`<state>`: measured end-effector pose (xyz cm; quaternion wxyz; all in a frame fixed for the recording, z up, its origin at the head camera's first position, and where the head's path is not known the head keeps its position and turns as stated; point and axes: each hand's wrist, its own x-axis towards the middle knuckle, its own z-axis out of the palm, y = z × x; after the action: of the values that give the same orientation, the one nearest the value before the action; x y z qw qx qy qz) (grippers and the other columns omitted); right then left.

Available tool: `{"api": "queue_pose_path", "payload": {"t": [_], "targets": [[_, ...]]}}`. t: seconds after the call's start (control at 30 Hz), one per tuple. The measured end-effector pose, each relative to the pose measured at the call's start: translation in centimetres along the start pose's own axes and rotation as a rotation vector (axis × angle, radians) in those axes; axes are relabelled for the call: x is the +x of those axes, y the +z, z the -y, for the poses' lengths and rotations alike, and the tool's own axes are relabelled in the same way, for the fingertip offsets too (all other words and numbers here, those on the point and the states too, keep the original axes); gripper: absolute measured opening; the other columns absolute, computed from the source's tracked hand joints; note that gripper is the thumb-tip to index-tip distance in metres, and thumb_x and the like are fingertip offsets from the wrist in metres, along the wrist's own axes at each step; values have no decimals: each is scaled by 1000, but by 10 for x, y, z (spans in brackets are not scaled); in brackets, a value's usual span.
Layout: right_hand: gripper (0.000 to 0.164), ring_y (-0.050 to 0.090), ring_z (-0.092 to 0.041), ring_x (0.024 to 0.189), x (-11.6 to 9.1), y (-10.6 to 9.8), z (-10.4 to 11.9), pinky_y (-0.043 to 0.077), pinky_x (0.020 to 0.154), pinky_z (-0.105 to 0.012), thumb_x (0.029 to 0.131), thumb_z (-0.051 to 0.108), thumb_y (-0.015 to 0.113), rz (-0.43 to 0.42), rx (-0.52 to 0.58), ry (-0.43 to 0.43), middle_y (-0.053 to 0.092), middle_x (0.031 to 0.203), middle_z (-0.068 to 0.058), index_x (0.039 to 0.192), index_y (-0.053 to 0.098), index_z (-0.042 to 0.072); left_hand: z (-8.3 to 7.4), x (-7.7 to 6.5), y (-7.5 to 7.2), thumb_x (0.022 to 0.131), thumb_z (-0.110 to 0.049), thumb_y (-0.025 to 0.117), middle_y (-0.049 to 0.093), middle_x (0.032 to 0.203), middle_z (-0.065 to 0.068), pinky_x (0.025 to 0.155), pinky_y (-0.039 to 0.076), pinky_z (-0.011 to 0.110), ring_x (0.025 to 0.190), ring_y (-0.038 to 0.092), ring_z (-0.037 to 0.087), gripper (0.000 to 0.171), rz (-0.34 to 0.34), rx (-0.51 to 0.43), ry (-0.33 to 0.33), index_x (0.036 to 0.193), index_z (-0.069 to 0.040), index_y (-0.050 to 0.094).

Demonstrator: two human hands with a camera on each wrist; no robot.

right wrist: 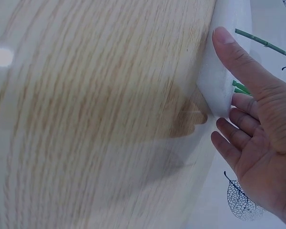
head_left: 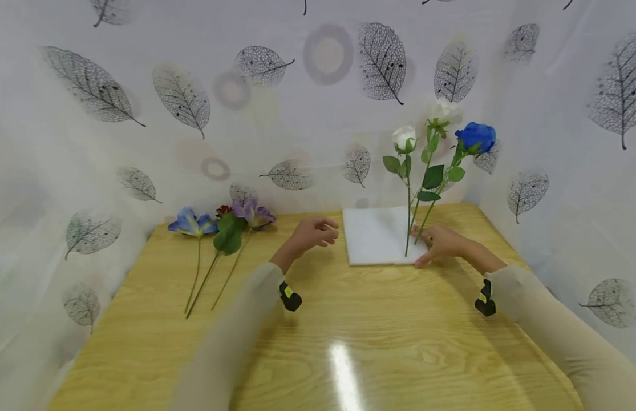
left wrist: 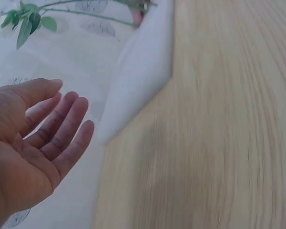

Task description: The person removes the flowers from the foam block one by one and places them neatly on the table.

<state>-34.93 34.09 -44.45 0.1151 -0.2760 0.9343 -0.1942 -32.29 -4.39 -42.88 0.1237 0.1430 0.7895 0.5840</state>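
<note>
A white foam board (head_left: 371,237) lies on the table, with three artificial roses standing in its right part: a small white rose (head_left: 404,138), a larger white rose (head_left: 445,112) and a blue rose (head_left: 477,137). My right hand (head_left: 443,241) is at the board's right side. Its straight thumb (right wrist: 236,55) touches the front edge, while the gently bent fingers (right wrist: 236,136) lie at the right corner by the stems. My left hand (head_left: 311,233) hovers just left of the board, palm toward it, fingers loosely curved around nothing.
Three more artificial flowers lie at the table's left: a blue one (head_left: 193,222), a dark red one (head_left: 223,211) with a big green leaf, and a purple one (head_left: 253,213). Leaf-printed white curtains (head_left: 297,131) enclose the wooden table (head_left: 389,319) at the back and sides.
</note>
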Motion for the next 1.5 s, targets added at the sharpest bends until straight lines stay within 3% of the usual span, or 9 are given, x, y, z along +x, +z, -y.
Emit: {"api": "queue_pose_path", "payload": {"t": [0.33, 0.47, 0.57, 0.7, 0.93, 1.07, 1.17, 1.33, 1.5], "targets": [[86, 49, -53, 132, 4, 10, -4, 46, 106, -61, 67, 41, 95, -27, 2, -17, 44, 148, -28, 129, 63, -10, -17, 30, 66, 101, -19, 66, 70, 123, 18, 97, 58, 46, 111, 69, 33, 35, 3, -99, 75, 132, -3, 65], [87, 63, -36, 114, 7, 17, -5, 54, 90, -41, 66, 43, 95, -32, 4, -18, 51, 144, -28, 129, 65, -8, -19, 35, 84, 102, -18, 63, 70, 123, 10, 97, 58, 44, 109, 68, 21, 32, 3, -110, 86, 132, -6, 66], [85, 62, -28, 102, 6, 19, -4, 46, 78, -30, 65, 42, 96, -38, 9, -12, 54, 141, -28, 127, 66, -7, -20, 38, 97, 103, -17, 63, 69, 124, 9, 96, 59, 42, 109, 67, 18, 31, 12, -117, 87, 132, -8, 66], [84, 64, -41, 117, 2, 17, -1, 53, 88, -40, 66, 41, 95, -41, 0, -18, 52, 142, -29, 127, 66, -9, -22, 44, 112, 102, -17, 63, 67, 129, 13, 99, 57, 47, 113, 66, 23, 33, 35, -143, 76, 133, -7, 65], [89, 57, -47, 127, 0, 7, 3, 51, 100, -56, 67, 39, 95, -41, -10, -19, 49, 144, -30, 133, 61, -10, -23, 54, 127, 102, -19, 64, 67, 131, 15, 93, 59, 40, 114, 65, 23, 36, 56, -125, 60, 135, -4, 64], [87, 54, -46, 131, -1, 4, 0, 53, 95, -46, 68, 40, 95, -46, -16, -17, 49, 144, -29, 131, 62, -10, -23, 60, 135, 103, -17, 63, 68, 130, 17, 92, 59, 38, 116, 65, 24, 34, 67, -134, 68, 135, -5, 64], [86, 60, -34, 118, -1, 3, -1, 44, 79, -33, 68, 40, 95, -52, -23, -12, 51, 144, -28, 130, 63, -10, -21, 64, 139, 102, -17, 64, 69, 129, 15, 90, 59, 34, 112, 65, 18, 32, 58, -144, 58, 133, -9, 66], [86, 56, -24, 107, -1, 4, -3, 40, 76, -29, 68, 40, 95, -45, -21, -9, 50, 144, -28, 130, 63, -9, -22, 67, 144, 102, -16, 65, 70, 123, 13, 92, 60, 36, 108, 69, 20, 30, 31, -167, 36, 130, -9, 68], [87, 62, -39, 119, 0, 3, -5, 54, 91, -46, 68, 40, 95, -42, -2, 9, 49, 145, -29, 132, 62, -10, -25, 70, 147, 101, -15, 66, 70, 121, 15, 94, 60, 42, 108, 71, 23, 29, 9, -184, 40, 128, -5, 68]]}}
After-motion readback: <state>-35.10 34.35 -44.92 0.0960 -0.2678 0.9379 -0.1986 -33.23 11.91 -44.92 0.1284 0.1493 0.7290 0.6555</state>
